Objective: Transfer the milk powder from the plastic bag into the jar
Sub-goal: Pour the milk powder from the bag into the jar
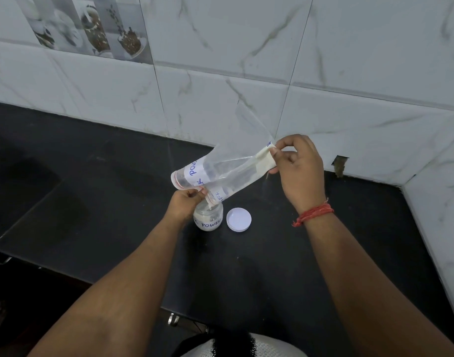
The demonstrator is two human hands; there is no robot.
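Both hands pinch plastic bag [220, 173], left hand [184, 204] at mouth, right hand [295, 168] at bottom; label "POWD", jar [209, 217] "POWDE", maybe cut off.

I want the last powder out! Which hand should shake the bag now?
Probably the right hand: it pinches the plastic bag's raised bottom end. The left hand holds the mouth over the jar.

Plastic bag [220, 171], centre of frame: white label, blue handwriting, legible "POW" and, lower, "K"; a second label patch near the bag mouth shows "ER". Jar [208, 217], lower centre: white label, blue handwriting reads "POWD", remainder hidden. Lid [238, 219]: unmarked.
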